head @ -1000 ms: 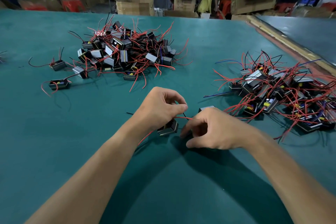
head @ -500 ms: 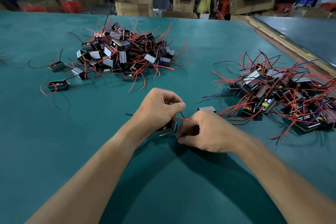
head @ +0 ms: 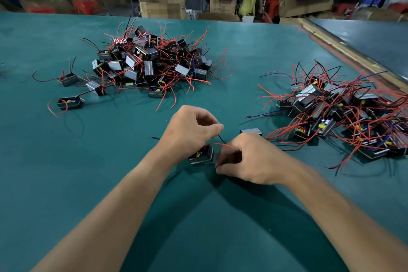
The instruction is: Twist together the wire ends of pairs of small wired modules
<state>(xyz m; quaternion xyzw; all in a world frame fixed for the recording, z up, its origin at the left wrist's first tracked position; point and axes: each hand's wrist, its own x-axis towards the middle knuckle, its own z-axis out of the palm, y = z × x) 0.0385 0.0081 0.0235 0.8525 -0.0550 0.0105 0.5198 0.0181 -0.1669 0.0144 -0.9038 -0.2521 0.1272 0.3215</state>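
Ideally, left hand (head: 189,130) pinching black wire (head: 221,139) and right hand (head: 249,159) pinching red wire (head: 217,144), at module's (head: 202,157) one o'clock, roll tightly together.

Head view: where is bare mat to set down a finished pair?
Bare mat: the strip between left pile and right pile; the near corners, this side of the stray modules and of the right pile. Crowded: both piles, and around the left hand and right hand pinching wires.
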